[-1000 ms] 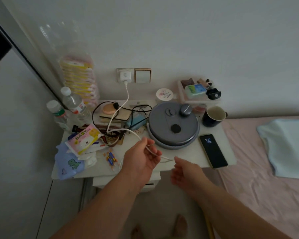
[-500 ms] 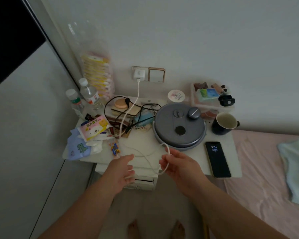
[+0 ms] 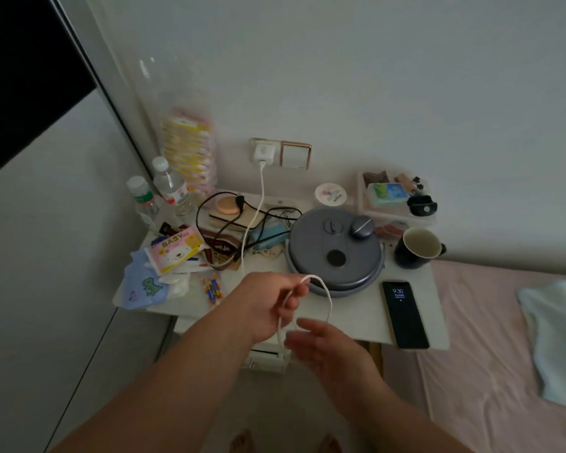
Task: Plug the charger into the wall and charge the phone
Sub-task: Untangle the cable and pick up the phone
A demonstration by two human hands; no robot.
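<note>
Head view: left hand (image 3: 268,305) pinches the cable (image 3: 254,220), right hand (image 3: 324,346) open, blurred, perhaps near its end; feed the end rightward to the phone (image 3: 405,313).

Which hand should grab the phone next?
Right. The right hand is free and nearer the phone; the left hand is shut on the white cable.

Counted on the table (image 3: 356,317): two water bottles (image 3: 172,188) at 10 o'clock, one phone (image 3: 405,314) at 4 o'clock, one mug (image 3: 417,248) at 2 o'clock, and one round grey appliance (image 3: 335,251) at centre. On the wall at 12 o'clock: one charger (image 3: 263,152) with one white cable (image 3: 255,217), beside one switch (image 3: 295,155). Two hands (image 3: 268,305) are in view.
</note>
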